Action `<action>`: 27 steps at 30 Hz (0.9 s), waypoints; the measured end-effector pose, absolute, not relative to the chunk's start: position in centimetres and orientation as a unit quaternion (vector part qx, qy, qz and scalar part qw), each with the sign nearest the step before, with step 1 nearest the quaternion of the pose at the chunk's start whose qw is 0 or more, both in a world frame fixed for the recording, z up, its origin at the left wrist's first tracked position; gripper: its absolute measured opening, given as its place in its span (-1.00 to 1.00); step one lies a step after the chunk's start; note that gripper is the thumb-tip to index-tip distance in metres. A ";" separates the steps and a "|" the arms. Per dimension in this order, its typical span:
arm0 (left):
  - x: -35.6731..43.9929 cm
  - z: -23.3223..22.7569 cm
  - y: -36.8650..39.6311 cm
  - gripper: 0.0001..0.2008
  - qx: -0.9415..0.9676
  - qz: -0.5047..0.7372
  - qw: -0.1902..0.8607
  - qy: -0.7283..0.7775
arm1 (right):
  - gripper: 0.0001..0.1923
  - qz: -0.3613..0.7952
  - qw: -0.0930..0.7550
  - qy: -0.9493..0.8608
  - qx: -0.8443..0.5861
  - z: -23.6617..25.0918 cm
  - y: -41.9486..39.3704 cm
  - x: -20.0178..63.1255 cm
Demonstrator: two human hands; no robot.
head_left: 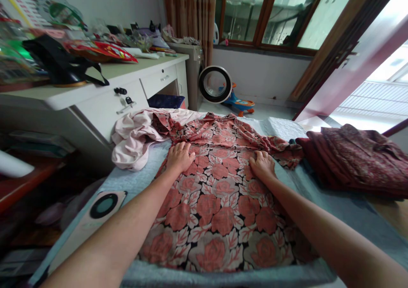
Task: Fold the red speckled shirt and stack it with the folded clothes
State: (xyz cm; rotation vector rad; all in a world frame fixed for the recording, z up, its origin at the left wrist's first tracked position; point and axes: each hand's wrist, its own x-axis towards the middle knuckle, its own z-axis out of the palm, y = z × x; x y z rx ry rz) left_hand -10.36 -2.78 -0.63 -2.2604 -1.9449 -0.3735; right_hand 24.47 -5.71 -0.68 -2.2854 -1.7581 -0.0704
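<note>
Hands [181, 158] palms down on floral garment [219, 194], one near each side, thumbs [191, 156] spread inward, arms [134, 215] outstretched

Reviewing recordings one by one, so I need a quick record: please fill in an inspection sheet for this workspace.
Surface: blue-grey cloth, beneath the garments.
Job's things: floral garment, spread out, creased near the top.
Clutter: pale pink cloth, bunched on the left; dark-red folded clothes stacked right; crowded desk.
Hands: left hand and right hand both palm down on the floral garment.
Cables: nothing seen.
Surroundings: curtain, window, open round appliance door, pink door.
</note>
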 end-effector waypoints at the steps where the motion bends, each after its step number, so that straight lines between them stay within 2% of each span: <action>1: -10.3 -0.6 -2.8 -0.56 -0.750 -0.126 0.066 -0.646 | -0.57 -0.021 0.134 -0.604 -0.785 -0.7 -5.7 24.6; 7: -10.3 -0.4 -3.0 -0.58 -0.757 -0.127 0.071 -0.637 | -0.54 -0.010 0.141 -0.602 -0.785 -0.8 -5.5 25.1; 16: -10.3 -0.5 -2.9 -0.58 -0.759 -0.131 0.073 -0.634 | -0.58 0.015 -0.022 -0.650 -0.759 4.5 -3.4 24.1; 19: -10.4 -0.5 -2.7 -0.57 -0.758 -0.132 0.066 -0.635 | -0.64 -0.004 0.033 -0.696 -0.717 5.6 -2.4 20.4; 23: -10.5 -0.5 -2.6 -0.58 -0.755 -0.130 0.057 -0.640 | -0.66 0.063 0.072 -0.823 -0.560 5.2 -0.5 15.1; 27: -10.6 -0.6 -2.6 -0.58 -0.759 -0.137 0.051 -0.634 | -0.68 0.070 0.074 -0.817 -0.568 3.5 1.6 13.2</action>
